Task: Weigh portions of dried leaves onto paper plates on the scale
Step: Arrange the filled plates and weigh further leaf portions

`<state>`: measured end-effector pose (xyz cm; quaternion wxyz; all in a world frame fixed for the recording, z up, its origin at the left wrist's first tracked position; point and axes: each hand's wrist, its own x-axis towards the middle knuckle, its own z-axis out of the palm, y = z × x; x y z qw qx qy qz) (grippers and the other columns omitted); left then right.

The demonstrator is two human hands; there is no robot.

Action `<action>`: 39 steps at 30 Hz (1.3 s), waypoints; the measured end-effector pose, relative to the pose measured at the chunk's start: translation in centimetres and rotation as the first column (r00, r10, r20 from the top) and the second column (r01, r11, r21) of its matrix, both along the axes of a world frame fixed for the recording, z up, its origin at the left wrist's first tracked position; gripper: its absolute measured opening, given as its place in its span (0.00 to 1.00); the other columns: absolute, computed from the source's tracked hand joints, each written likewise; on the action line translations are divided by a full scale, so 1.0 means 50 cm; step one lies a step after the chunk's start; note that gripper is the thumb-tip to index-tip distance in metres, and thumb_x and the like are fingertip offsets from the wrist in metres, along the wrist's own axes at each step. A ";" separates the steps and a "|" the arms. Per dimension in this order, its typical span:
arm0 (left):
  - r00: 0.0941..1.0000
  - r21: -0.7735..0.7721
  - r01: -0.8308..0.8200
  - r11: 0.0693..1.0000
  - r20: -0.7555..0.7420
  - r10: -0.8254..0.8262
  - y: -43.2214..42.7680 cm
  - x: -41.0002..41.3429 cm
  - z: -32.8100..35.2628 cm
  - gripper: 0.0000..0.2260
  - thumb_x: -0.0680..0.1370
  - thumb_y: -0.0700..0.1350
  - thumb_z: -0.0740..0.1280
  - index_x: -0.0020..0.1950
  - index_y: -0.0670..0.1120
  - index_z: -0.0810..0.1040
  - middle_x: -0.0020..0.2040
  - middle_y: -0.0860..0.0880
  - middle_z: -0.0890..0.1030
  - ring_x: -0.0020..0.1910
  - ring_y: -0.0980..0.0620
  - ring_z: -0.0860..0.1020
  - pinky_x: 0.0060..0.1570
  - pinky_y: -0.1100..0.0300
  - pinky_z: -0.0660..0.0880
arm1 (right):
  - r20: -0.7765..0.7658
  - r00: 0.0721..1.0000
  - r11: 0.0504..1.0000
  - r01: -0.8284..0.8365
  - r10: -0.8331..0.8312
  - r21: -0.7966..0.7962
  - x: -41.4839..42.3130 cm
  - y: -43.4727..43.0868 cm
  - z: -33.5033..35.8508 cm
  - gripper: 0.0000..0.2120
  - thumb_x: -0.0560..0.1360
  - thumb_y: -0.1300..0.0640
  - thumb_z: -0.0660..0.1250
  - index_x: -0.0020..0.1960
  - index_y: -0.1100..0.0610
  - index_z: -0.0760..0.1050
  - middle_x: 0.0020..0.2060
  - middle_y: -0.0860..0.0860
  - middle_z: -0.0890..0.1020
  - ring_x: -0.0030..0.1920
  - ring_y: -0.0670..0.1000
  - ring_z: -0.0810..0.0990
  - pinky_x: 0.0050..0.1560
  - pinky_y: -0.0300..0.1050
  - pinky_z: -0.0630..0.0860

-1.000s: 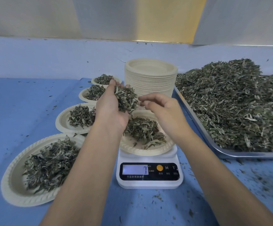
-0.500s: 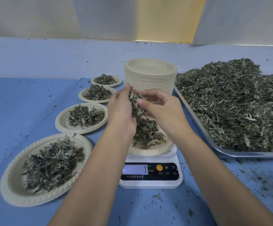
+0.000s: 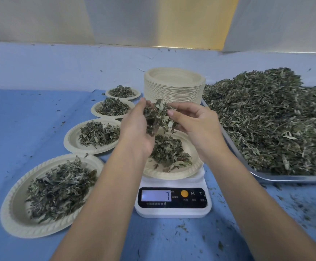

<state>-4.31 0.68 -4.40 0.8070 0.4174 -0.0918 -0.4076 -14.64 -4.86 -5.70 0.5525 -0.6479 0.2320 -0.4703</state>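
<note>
head cam | faces forward-down | close above scale [image 3: 172,199] | single view

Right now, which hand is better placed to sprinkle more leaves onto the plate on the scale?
The right hand, likely: its fingers pinch at the clump of leaves, which the left hand grips above the plate.
</note>
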 end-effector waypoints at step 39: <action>0.995 -0.080 -0.015 0.997 -0.096 0.008 0.000 0.030 0.000 0.05 0.78 0.35 0.64 0.43 0.41 0.77 0.31 0.47 0.81 0.32 0.52 0.80 0.29 0.61 0.79 | -0.140 0.983 0.991 0.112 -0.121 -0.069 -0.002 -0.014 -0.015 0.03 0.74 0.56 0.71 0.42 0.50 0.82 0.35 0.43 0.83 0.38 0.38 0.79 0.40 0.33 0.75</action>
